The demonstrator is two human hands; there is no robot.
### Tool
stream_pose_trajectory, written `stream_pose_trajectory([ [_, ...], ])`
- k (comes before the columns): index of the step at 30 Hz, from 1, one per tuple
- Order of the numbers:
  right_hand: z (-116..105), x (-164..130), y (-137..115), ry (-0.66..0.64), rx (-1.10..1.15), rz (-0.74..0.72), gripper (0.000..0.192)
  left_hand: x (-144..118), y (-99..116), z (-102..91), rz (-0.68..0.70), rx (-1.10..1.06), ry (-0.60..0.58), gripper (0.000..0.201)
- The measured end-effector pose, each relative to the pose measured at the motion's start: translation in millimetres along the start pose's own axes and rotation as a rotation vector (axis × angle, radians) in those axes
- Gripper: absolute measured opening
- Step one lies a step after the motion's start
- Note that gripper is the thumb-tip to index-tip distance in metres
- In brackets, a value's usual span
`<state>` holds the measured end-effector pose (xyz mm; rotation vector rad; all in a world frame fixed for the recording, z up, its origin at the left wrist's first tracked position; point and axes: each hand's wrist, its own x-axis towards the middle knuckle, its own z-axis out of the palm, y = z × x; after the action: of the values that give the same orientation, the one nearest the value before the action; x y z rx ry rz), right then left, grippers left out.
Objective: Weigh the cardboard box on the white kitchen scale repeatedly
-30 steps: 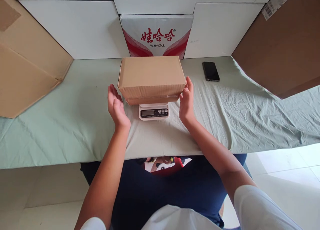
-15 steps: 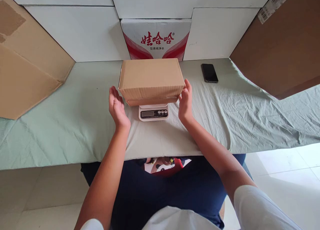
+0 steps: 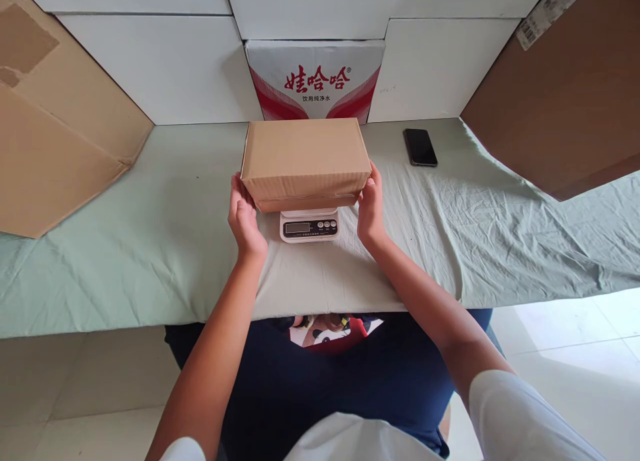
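Observation:
A closed brown cardboard box (image 3: 306, 155) rests on a small white digital scale (image 3: 309, 225) at the middle of the table, hiding most of the scale's platform. My left hand (image 3: 245, 218) presses against the box's left end. My right hand (image 3: 371, 207) presses against its right end. Both palms face inward, fingers on the box's lower side edges.
A pale green cloth (image 3: 450, 221) covers the table. A black phone (image 3: 420, 147) lies at the back right. A red-and-white printed carton (image 3: 315, 81) stands behind the box against white panels. Large cardboard boxes lean at the far left (image 3: 55, 134) and far right (image 3: 565, 94).
My left hand has moved right from beside the box until it touches the box's left end. My right hand stayed at the right end. The box has not moved.

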<state>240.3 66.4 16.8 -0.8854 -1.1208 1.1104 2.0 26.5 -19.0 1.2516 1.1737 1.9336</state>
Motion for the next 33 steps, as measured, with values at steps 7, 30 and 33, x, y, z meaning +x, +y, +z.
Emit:
stream_pose_trajectory([
  [7, -2.7, 3.4, 10.3, -0.030, -0.022, -0.046, 0.050, 0.2, 1.9, 0.2, 0.007, 0.016, -0.048, 0.072],
  [30, 5.6, 1.0, -1.9, -0.126, -0.045, -0.148, 0.060, 16.8, 7.4, 7.7, 0.084, 0.100, -0.106, 0.065],
  [33, 9.9, 21.1, -4.7, -0.107, -0.055, -0.219, 0.061, 45.0, 10.3, 11.8, 0.062, 0.091, -0.136, 0.068],
])
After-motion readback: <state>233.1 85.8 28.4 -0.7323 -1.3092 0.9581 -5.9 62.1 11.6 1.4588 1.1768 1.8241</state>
